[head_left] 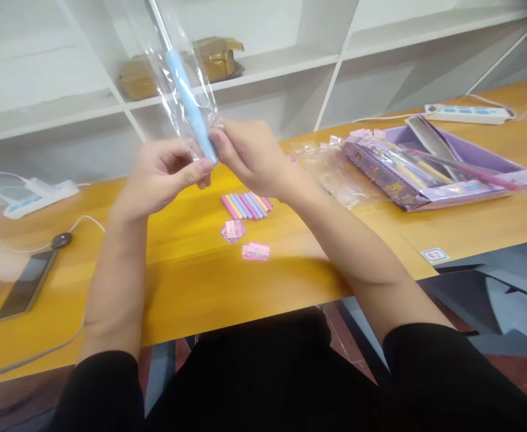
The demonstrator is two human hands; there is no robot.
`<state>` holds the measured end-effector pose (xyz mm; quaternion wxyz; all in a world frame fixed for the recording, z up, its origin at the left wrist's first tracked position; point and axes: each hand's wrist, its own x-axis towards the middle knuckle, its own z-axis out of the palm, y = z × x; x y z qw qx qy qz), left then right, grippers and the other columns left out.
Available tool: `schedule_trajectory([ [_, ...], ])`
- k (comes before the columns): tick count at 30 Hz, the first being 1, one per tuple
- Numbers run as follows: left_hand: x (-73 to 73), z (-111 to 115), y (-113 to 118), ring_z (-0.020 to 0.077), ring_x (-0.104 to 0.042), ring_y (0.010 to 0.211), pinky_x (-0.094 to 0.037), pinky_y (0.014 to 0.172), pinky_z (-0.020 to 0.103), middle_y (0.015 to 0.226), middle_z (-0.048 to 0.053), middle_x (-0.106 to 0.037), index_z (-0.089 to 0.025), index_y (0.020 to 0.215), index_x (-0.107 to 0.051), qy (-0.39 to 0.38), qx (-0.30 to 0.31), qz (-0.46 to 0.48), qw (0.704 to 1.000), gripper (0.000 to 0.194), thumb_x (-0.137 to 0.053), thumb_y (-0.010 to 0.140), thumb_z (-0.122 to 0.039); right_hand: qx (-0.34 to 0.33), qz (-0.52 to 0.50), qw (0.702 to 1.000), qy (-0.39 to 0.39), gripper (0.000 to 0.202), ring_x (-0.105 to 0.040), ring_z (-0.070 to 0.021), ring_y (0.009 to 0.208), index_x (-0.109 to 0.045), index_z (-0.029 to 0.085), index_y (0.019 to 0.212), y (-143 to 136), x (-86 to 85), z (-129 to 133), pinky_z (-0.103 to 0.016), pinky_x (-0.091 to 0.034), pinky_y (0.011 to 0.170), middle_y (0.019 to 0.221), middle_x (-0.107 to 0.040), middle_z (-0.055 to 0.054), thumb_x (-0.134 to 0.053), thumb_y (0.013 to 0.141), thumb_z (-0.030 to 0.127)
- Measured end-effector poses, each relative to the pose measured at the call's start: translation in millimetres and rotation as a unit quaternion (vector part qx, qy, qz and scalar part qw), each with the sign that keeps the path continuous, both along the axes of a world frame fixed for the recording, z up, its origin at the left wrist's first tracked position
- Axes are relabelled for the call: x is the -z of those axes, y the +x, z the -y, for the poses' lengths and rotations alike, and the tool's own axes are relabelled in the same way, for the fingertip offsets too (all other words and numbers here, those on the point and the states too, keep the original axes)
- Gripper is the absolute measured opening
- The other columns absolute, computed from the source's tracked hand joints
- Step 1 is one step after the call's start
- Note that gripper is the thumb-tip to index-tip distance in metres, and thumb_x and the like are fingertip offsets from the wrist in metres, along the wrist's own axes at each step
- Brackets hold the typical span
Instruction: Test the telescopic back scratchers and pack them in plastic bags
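Note:
Up in front of the shelf I hold a light blue pen-shaped stick with a thin silver metal rod at its upper end. A clear plastic sleeve surrounds it. My left hand pinches the lower tip between thumb and fingers. My right hand is closed on the lower part from the other side, its thumb pressed against the stick and the sleeve's edge. Below the hands, several pastel sticks lie side by side on the table. Near them are two small piles of pink printed cards, one pile behind the other.
On the right, a purple box holds wrapped items, with crumpled clear plastic beside it. At left are a phone, a power strip and cables. Another strip lies far right. A brown package sits on the shelf.

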<state>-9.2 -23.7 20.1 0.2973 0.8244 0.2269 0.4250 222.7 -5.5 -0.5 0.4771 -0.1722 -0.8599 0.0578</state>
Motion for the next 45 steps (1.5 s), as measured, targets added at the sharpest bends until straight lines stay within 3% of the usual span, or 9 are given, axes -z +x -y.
schedule_trajectory([
  [6,4.7,-5.8,-1.0,0.0171,-0.073,0.067,-0.057,0.064,0.03,0.071,0.0,-0.073,-0.03,0.089,-0.083,0.053,-0.013,0.002,0.998,0.039,-0.091,0.102,-0.065,-0.089,-0.045,0.994,-0.044,0.062,-0.072,-0.0152,0.086,-0.052,0.024,0.099,1.0,-1.1,7.3,-0.028,-0.058,0.097,0.082,-0.066,0.001,-0.023,0.13,0.069],
  [12,-4.6,1.4,0.1,0.0155,-0.073,0.067,-0.054,0.066,0.029,0.076,0.001,-0.079,-0.025,0.09,-0.083,0.078,0.045,-0.119,0.989,0.035,-0.085,0.109,-0.054,-0.167,-0.112,0.965,-0.168,0.058,-0.052,-0.0102,0.067,-0.044,0.026,0.098,-1.7,-2.7,4.9,-0.023,-0.05,0.07,0.081,-0.051,0.005,-0.053,0.12,0.078],
  [17,-11.6,3.9,1.9,0.0146,-0.075,0.072,-0.053,0.072,0.027,0.084,-0.002,-0.083,-0.028,0.093,-0.088,0.053,0.066,-0.284,0.955,0.031,-0.078,0.112,-0.05,-0.14,-0.118,0.952,-0.246,0.054,-0.057,-0.0099,0.072,-0.049,0.024,0.109,-2.3,-2.2,-8.6,-0.02,-0.047,0.064,0.086,-0.054,0.005,-0.061,0.118,0.076],
  [21,-12.2,-1.3,-10.4,0.0197,-0.081,0.086,-0.059,0.079,0.029,0.1,0.001,-0.088,-0.029,0.105,-0.089,-0.01,0.011,-0.337,0.941,0.049,-0.071,0.11,-0.073,-0.124,-0.065,0.949,-0.282,0.04,-0.059,-0.0092,0.077,-0.055,0.022,0.107,0.0,0.6,-15.2,-0.017,-0.048,0.067,0.088,-0.06,0.004,-0.064,0.122,0.058],
  [24,-14.8,-9.3,-28.5,0.0232,-0.081,0.09,-0.064,0.079,0.034,0.105,0.009,-0.086,-0.023,0.118,-0.082,-0.025,-0.104,-0.284,0.953,0.075,-0.058,0.108,-0.092,-0.147,0.019,0.933,-0.329,0.024,-0.06,-0.0085,0.073,-0.062,0.018,0.105,-6.3,4.4,-9.3,-0.017,-0.049,0.066,0.084,-0.062,0.005,-0.068,0.121,0.036],
  [26,-17.7,-14.6,-38.7,0.021,-0.078,0.086,-0.066,0.077,0.034,0.103,0.008,-0.083,-0.022,0.124,-0.078,0.014,-0.17,-0.152,0.974,0.079,-0.068,0.1,-0.097,-0.163,0.081,0.915,-0.36,0.019,-0.062,-0.0088,0.068,-0.065,0.017,0.103,-16.4,7.5,-0.4,-0.019,-0.051,0.065,0.08,-0.064,0.005,-0.071,0.118,0.027],
  [31,-28.6,-13.6,-43.9,0.0156,-0.077,0.085,-0.068,0.077,0.031,0.099,-0.004,-0.081,-0.034,0.139,-0.076,0.135,-0.168,0.064,0.974,0.075,-0.109,0.08,-0.066,-0.171,0.203,0.869,-0.418,0.02,-0.072,-0.0098,0.068,-0.071,0.015,0.101,-45.7,15.0,23.8,-0.021,-0.056,0.066,0.083,-0.076,0.003,-0.082,0.113,0.025],
  [39,-29.7,-8.8,-46.3,0.0171,-0.067,0.06,-0.052,0.058,0.035,0.072,0.002,-0.074,-0.023,0.102,-0.089,0.157,-0.193,0.063,0.966,0.049,-0.111,0.08,-0.061,-0.145,0.349,0.843,-0.384,0.025,-0.077,-0.0131,0.082,-0.073,0.016,0.107,-48.8,26.7,16.2,-0.026,-0.051,0.069,0.103,-0.082,-0.002,-0.09,0.109,0.034],
  [45,-23.6,-4.6,-38.4,0.0209,-0.065,0.057,-0.053,0.056,0.042,0.07,0.004,-0.073,-0.027,0.098,-0.088,0.117,-0.204,0.008,0.972,0.045,-0.103,0.085,-0.068,0.052,0.534,0.792,-0.293,0.045,-0.073,-0.0239,0.112,-0.078,0.017,0.144,-37.3,26.6,3.2,-0.03,-0.041,0.074,0.143,-0.079,-0.011,-0.09,0.102,0.024],
])
